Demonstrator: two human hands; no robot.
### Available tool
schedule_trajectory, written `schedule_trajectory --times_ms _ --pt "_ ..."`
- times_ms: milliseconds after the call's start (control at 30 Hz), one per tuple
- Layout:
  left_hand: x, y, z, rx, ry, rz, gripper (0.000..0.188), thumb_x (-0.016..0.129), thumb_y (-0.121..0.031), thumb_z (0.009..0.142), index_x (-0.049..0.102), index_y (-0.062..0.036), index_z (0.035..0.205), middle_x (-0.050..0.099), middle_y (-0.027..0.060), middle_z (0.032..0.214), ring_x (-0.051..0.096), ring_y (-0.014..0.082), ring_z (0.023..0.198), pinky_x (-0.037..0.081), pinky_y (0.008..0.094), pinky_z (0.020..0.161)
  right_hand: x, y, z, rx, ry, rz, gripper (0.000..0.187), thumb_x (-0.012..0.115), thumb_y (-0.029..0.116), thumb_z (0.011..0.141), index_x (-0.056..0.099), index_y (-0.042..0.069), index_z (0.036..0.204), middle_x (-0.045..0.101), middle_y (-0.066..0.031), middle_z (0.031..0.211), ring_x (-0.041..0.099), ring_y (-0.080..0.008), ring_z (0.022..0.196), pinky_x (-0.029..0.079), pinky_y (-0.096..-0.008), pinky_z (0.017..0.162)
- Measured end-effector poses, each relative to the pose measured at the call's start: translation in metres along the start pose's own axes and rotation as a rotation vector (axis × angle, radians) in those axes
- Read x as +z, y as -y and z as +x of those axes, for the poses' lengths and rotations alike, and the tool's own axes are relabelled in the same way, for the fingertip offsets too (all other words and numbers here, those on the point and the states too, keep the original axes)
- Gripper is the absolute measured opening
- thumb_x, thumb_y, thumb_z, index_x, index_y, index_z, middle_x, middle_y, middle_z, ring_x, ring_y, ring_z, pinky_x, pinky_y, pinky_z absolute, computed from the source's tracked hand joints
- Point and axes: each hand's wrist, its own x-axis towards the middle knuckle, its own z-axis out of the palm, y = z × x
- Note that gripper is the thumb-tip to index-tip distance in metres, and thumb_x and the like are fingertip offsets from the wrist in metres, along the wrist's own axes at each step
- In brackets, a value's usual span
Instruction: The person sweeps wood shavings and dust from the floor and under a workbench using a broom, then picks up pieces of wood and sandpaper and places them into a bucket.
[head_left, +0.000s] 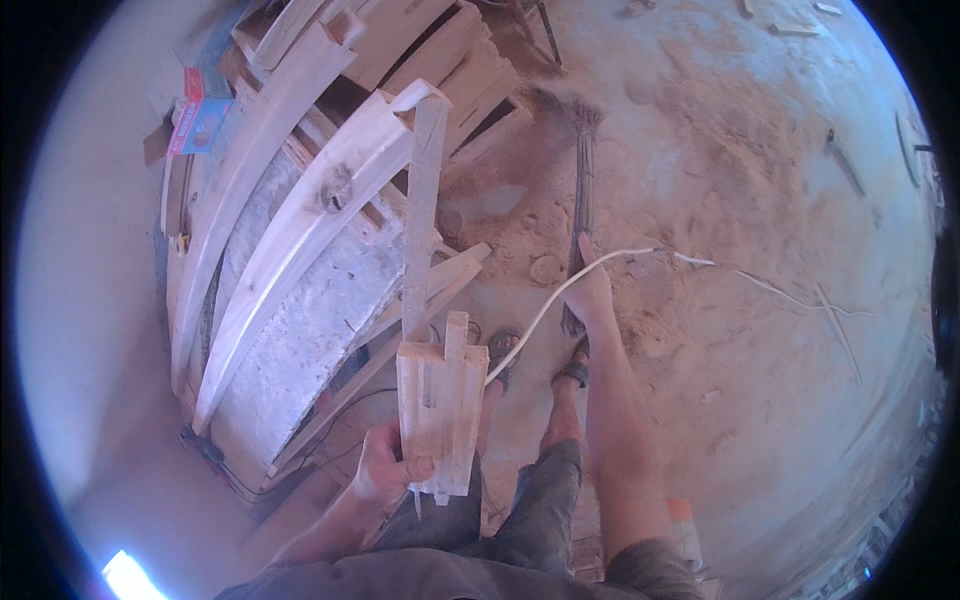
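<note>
A bundled stick broom (pixel 583 185) lies along the person's reach over a dusty workshop floor (pixel 740 180), its bristles fanning at the far end; the right hand (pixel 592 295) appears closed around it near the butt. The left hand (pixel 385 468) grips the lower left edge of a slotted wooden block (pixel 440 415), thumb across the face, a tenon-like stub rising from its top.

The step in hand looks like handling the two together, perhaps clearing the workspace; which of them leads cannot be told. The next move seems to call for a steady left grip and care with the white cable (pixel 625 252), which arcs across the right wrist from the block's edge and trails off over the floor.

A narrow wooden slat (pixel 424 200) stands between the block and the nearer curved timber (pixel 300 215); whether it is joined to either is unclear. That timber rests beside a second curved timber (pixel 245 150) over a pale, rough slab (pixel 305 345).

Containers are few: a flat red-and-blue package (pixel 198 125) at the far left, its contents not visible. Wooden boards (pixel 445 60) stack beyond, dark gaps between them.
</note>
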Motion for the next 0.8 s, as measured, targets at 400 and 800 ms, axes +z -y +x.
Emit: schedule_trajectory --times_ms 400,800 --pt "-0.009 0.002 -0.010 -0.004 0.027 0.032 0.076 0.090 -0.027 0.075 0.056 0.0074 0.134 0.068 0.0116 0.122 0.064 0.0177 0.110 0.050 0.0337 0.098 -0.055 -0.003 -0.153 0.330 0.688 -0.429 0.090 0.063 0.007 0.078 0.026 0.018 0.159 0.056 -0.0313 0.129 0.061 -0.0482 0.112 0.054 -0.0546 0.089" --pt "-0.008 0.026 0.006 -0.028 0.049 -0.055 0.069 0.088 -0.022 0.078 0.058 0.0062 0.133 0.068 0.0111 0.123 0.064 0.0184 0.112 0.050 0.0341 0.099 0.050 0.020 -0.083 0.368 0.442 -0.340 0.094 0.069 0.018 0.084 0.015 0.003 0.159 0.054 -0.0398 0.124 0.063 -0.0506 0.108 0.053 -0.0528 0.092"
